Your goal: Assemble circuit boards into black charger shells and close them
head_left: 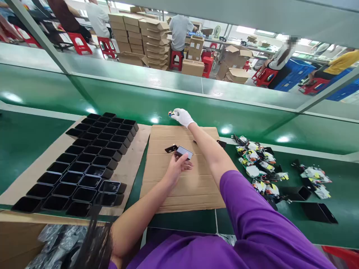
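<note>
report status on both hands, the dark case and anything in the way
Left hand holding dark case over cardboard. Gloved right hand farther forward, pinching small part. Black piece close beside case; nothing plainly blocking either hand.

Purple top [196, 252], white glove [184, 117], perhaps cloth.

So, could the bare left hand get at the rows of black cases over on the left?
Probably yes: nothing seems to stand between the left hand and the nearest black cases. But its fingers hold a small black device with a grey face, so they would likely need freeing first.
</note>
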Demonstrator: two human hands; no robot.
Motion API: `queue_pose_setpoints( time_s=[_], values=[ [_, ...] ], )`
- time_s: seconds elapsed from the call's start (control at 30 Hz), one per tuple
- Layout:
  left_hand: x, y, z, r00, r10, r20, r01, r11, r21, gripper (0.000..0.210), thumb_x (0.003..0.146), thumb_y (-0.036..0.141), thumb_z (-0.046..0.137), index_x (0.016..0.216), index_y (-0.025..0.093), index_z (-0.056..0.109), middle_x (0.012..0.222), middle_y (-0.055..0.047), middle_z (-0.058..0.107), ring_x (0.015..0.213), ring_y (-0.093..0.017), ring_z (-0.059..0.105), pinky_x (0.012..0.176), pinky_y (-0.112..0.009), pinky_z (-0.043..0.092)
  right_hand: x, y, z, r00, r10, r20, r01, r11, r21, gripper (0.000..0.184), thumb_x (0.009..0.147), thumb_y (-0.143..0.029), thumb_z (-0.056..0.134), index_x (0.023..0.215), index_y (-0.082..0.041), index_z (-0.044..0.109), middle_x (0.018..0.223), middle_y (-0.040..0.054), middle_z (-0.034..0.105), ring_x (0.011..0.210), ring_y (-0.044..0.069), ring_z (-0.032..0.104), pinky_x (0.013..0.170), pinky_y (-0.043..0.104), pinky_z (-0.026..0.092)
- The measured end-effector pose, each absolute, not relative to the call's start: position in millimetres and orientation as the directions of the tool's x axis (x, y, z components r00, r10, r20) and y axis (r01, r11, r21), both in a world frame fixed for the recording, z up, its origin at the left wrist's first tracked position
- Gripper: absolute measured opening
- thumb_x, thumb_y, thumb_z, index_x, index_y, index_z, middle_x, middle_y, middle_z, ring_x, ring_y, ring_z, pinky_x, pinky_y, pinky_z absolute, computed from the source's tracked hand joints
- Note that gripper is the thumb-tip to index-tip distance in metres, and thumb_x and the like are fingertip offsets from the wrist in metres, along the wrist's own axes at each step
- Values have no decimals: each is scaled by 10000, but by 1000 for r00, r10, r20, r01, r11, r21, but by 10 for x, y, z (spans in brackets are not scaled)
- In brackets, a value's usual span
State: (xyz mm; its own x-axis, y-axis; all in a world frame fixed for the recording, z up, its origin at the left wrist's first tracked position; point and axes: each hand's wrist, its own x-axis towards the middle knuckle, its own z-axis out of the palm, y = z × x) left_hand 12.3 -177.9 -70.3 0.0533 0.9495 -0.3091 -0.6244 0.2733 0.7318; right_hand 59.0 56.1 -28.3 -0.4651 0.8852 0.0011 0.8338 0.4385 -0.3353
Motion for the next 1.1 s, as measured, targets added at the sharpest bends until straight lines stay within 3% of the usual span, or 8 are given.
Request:
queue_pose_setpoints(
  time_s=[0.13, 0.3, 0.43, 0.5, 0.63, 0.83, 0.93, 1.1],
  values=[
    [153, -1801, -660, 39, 948, -317, -616, 273, 739, 559, 622, 448, 849, 978, 171, 519, 970, -100, 751, 558, -122, 676, 517, -232, 538, 1131, 352, -152, -524, 852, 6, 790, 488, -372, 442, 921, -348, 596, 1327, -171, 598, 1241, 72, 692, 1051, 177, 646, 954, 262, 470],
    [205, -1825, -674, -10, 970, -242, -540, 199, 818, 642, 545, 445, 889, 984, 199, 491, 889, -34, 719, 582, -115, 668, 522, -213, 522, 1935, -8, -183, -478, 878, -13, 822, 442, -360, 378, 857, -300, 652, 1200, -145, 687, 1151, 115, 734, 1011, 242, 686, 926, 356, 519],
    [217, -1879, -717, -54, 997, -62, -385, 37, 922, 653, 503, 341, 916, 987, 224, 494, 895, -1, 682, 726, -132, 675, 592, -210, 538, 2207, -370, -231, -440, 897, 34, 835, 423, -352, 397, 844, -240, 641, 1226, -139, 678, 1332, 166, 644, 1239, 296, 598, 1076, 455, 442],
    [217, -1922, -710, -35, 999, 32, -293, -41, 955, 641, 516, 302, 909, 1013, 233, 511, 983, -19, 678, 803, -138, 675, 640, -215, 552, 2254, -642, -193, -469, 876, 113, 776, 470, -420, 443, 870, -259, 620, 1301, -162, 631, 1417, 147, 584, 1327, 277, 531, 1139, 460, 388],
    [230, -2011, -670, 99, 986, 133, -165, -116, 979, 621, 554, 299, 889, 1079, 233, 562, 1074, -68, 682, 824, -146, 659, 644, -220, 557, 2349, -1300, -78, -641, 740, 203, 467, 586, -662, 505, 898, -404, 637, 1374, -251, 568, 1380, 88, 622, 1280, 257, 579, 1092, 470, 466],
    [268, -2102, -723, 369, 919, 140, -98, -111, 989, 514, 642, 248, 820, 1119, 215, 632, 997, -58, 673, 816, -164, 627, 710, -256, 550, 2395, -1903, -159, -708, 679, 195, 409, 618, -671, 880, 762, -445, 805, 1506, -240, 383, 1550, 158, 416, 1452, 301, 378, 1184, 533, 348],
    [282, -2120, -758, 451, 889, 75, -39, -64, 997, 501, 622, 252, 803, 1087, 190, 627, 944, -44, 658, 783, -166, 608, 723, -277, 537, 2362, -2016, -257, -676, 715, 181, 434, 584, -686, 861, 740, -410, 826, 1476, -239, 412, 1566, 164, 381, 1457, 321, 358, 1169, 552, 361],
    [291, -2136, -713, 551, 834, -3, 128, -81, 988, 406, 675, 302, 736, 1024, 149, 596, 835, -9, 603, 718, -142, 558, 705, -282, 518, 2327, -2204, -399, -544, 809, 224, 447, 505, -738, 713, 708, -344, 850, 1328, -222, 520, 1430, 142, 522, 1355, 309, 478, 1122, 531, 425]
  ],
)
